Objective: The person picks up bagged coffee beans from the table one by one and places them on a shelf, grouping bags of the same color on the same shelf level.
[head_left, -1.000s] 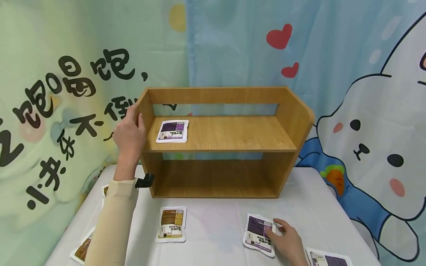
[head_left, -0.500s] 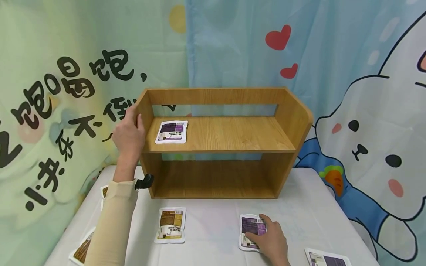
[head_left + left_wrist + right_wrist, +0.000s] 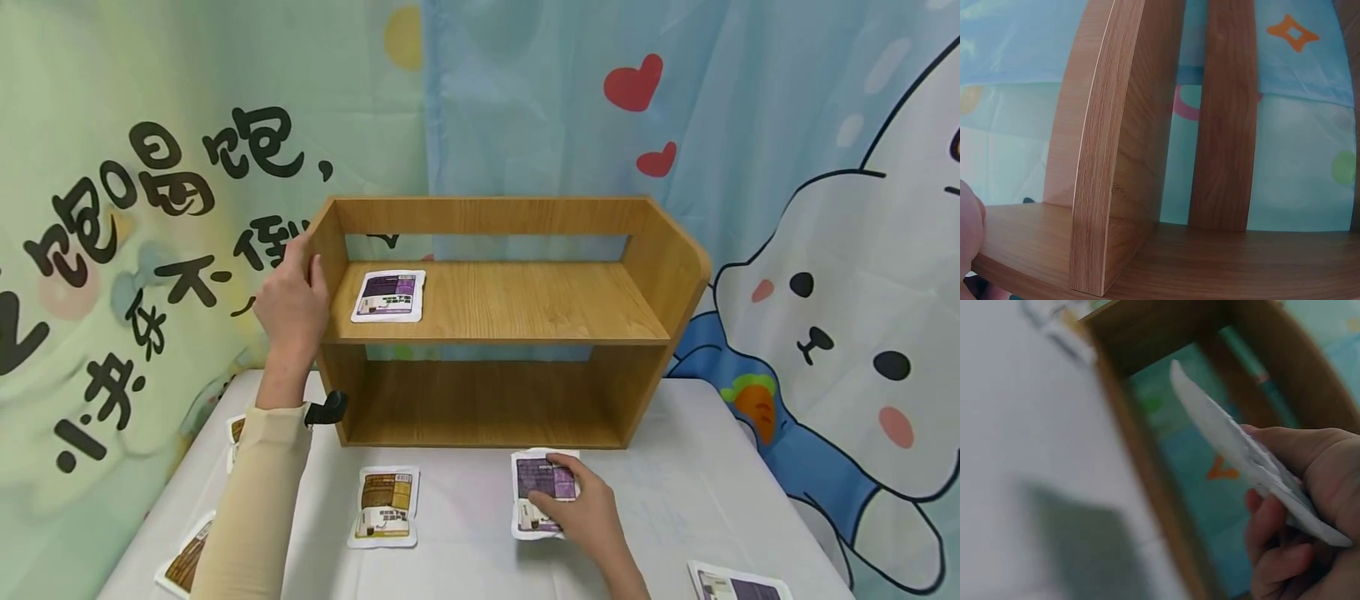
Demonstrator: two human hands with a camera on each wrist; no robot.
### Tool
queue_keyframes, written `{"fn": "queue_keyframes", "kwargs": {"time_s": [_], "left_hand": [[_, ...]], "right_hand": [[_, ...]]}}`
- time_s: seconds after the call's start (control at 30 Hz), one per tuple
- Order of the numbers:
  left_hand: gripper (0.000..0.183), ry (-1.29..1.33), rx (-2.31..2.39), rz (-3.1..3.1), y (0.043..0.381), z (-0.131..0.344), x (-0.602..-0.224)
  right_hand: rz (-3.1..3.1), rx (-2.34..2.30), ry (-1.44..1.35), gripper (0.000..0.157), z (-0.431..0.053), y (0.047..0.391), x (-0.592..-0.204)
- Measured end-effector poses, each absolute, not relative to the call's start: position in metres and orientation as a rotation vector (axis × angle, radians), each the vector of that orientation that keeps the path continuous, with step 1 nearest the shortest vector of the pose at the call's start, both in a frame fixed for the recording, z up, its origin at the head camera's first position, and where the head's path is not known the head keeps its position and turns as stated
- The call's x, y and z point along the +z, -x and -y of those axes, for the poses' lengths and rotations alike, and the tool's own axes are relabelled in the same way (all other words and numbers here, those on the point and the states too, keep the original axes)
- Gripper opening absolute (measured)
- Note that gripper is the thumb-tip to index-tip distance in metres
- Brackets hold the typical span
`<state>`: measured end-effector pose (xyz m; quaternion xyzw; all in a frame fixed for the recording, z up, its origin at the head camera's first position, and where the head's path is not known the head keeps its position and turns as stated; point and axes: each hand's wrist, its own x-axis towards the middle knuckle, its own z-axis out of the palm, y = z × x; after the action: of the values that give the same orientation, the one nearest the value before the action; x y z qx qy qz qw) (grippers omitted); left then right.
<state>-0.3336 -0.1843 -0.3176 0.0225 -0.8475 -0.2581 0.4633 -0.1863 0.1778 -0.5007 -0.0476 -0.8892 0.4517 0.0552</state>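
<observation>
Head: packet (image 3: 546, 480) in right hand (image 3: 591, 510) now nearer shelf (image 3: 510, 302)

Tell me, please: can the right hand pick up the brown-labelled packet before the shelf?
Probably not yet: the way to the brown-labelled packet looks free, but the right hand grips a purple-labelled packet and should likely release it first.

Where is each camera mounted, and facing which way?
Head: on the head, forward and down at the shelf; left hand, right hand, left sleeve show.
Left wrist: on that wrist, toward the shelf; left hand partly shows.
Right wrist: on that wrist, toward packet and shelf; right hand shows.
Head and right wrist share this packet.
</observation>
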Motion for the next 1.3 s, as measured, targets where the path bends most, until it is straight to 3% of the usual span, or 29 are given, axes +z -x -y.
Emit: {"fn": "queue_keyframes", "kwargs": {"time_s": [0.67,1.03,1.3], "left_hand": [[0.033,-0.057,-0.629,2.083,0.335,0.182,-0.315],[0.032,-0.025,-0.611,2.057,0.334,0.180,-0.317],[0.032,-0.054,-0.626,2.058,0.335,0.178,-0.316]], "right_hand": [[2.662,1.372,-0.150,0.061,-0.156,0.218,-0.354],[2.667,1.291,-0.165,0.065,-0.135,0.266,-0.297],[2.670,1.220,-0.155,0.060,-0.131,0.307,-0.271]]}}
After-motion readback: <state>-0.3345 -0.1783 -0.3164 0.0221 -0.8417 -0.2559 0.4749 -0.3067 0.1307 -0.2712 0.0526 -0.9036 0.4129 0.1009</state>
